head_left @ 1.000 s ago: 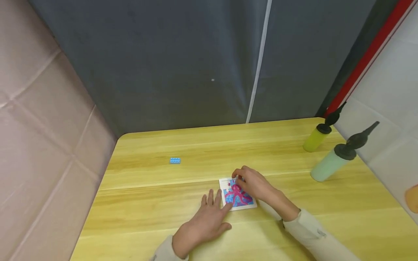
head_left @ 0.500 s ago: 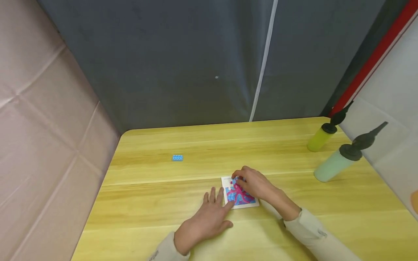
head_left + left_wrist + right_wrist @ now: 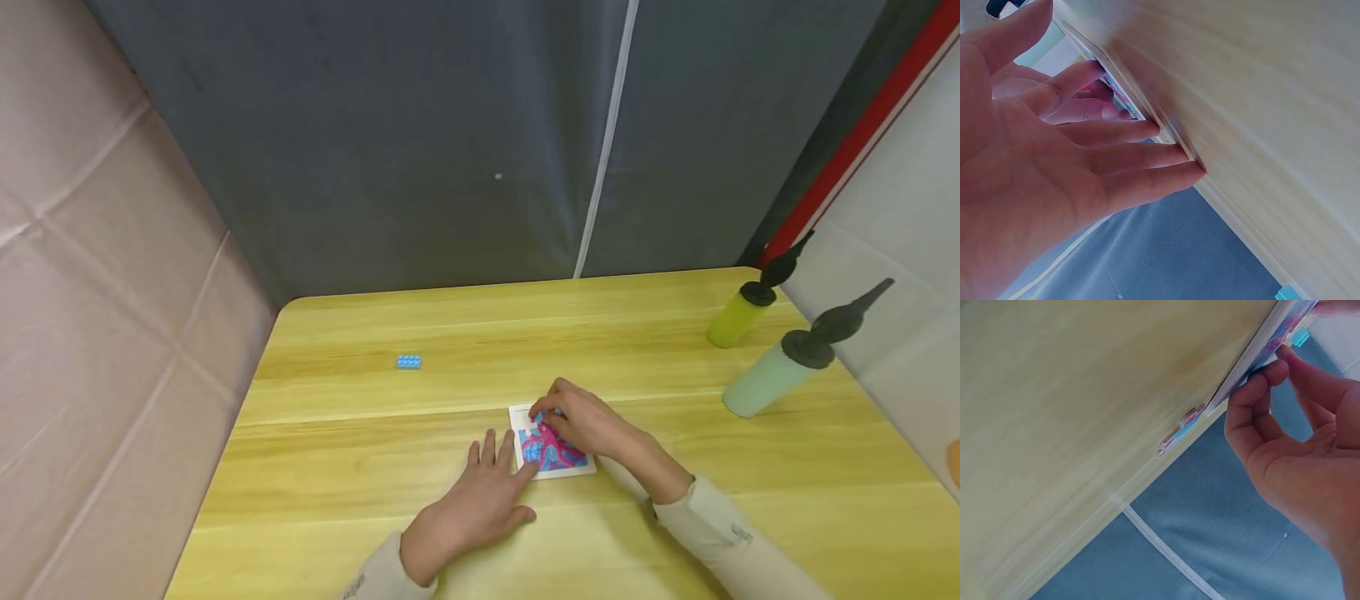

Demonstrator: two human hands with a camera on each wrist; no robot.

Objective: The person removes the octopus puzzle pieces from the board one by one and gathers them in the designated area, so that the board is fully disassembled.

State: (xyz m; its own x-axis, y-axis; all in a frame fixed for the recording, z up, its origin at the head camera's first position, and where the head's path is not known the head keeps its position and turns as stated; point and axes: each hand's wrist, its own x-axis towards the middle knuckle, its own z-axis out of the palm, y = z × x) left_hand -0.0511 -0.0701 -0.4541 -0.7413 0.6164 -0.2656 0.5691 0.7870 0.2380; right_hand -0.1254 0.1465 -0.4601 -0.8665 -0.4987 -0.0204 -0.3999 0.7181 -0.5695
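An octopus jigsaw puzzle point(image 3: 551, 454), pink on blue, lies in a white-bordered tray point(image 3: 564, 474) on the table. At its upper left, part of the white backing shows. My left hand point(image 3: 480, 508) is spread flat, the index fingertip on the puzzle's lower left and the other fingers beside its left edge. Over the puzzle's upper part, my right hand point(image 3: 588, 421) pinches a small puzzle piece between curled fingers and thumb; the fingers mostly hide it. In the right wrist view, loose puzzle pieces point(image 3: 1180, 432) lie on the table just beyond the tray.
A blue toy brick point(image 3: 408, 362) lies farther back, left of the puzzle. At the right stand a yellow-green hand pump point(image 3: 731, 323) and a pale green hand pump point(image 3: 765, 385), both with black tops. A dark curtain point(image 3: 390, 150) hangs behind the wooden table point(image 3: 337, 467).
The head view has shifted slightly. My right fingers, with the puzzle piece, have moved a little left over the puzzle's top. My left hand keeps its place on the lower left.
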